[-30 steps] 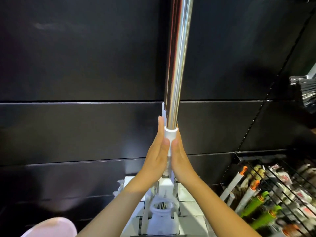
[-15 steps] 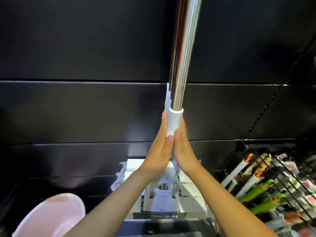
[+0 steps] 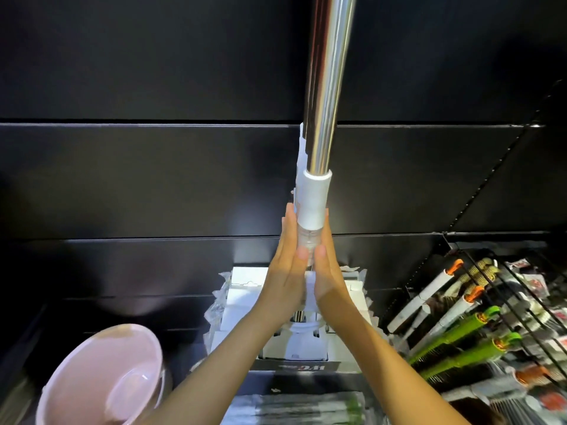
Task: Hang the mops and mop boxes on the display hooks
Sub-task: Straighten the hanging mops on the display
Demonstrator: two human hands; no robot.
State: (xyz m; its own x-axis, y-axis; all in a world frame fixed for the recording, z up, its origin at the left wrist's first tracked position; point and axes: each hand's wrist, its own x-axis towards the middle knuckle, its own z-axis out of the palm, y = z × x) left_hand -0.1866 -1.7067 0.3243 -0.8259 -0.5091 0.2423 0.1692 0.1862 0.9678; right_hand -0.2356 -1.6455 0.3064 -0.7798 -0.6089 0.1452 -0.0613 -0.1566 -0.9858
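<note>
Mop pole (image 3: 326,87) had risen, its white collar (image 3: 313,197) now mostly above the fingertips (image 3: 289,216). Left hand (image 3: 287,274) and right hand (image 3: 330,274) pressed flat, fingers straight, against the upright shaft before the black wall (image 3: 153,179). Mop boxes (image 3: 244,285) lay beneath; pink basin (image 3: 101,378) near left, green-handled brushes (image 3: 460,348) right.

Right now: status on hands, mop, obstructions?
Left hand, right hand: flat, fingers straight, pressing mop between palms at white collar. Mop upright, top out of frame, hook unseen. Nothing crossing it.

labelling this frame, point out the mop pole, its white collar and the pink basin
mop pole (image 3: 326,87), head view, shiny metal shaft
white collar (image 3: 313,200), head view, middle of its front
pink basin (image 3: 86,372), head view, inner wall
</note>
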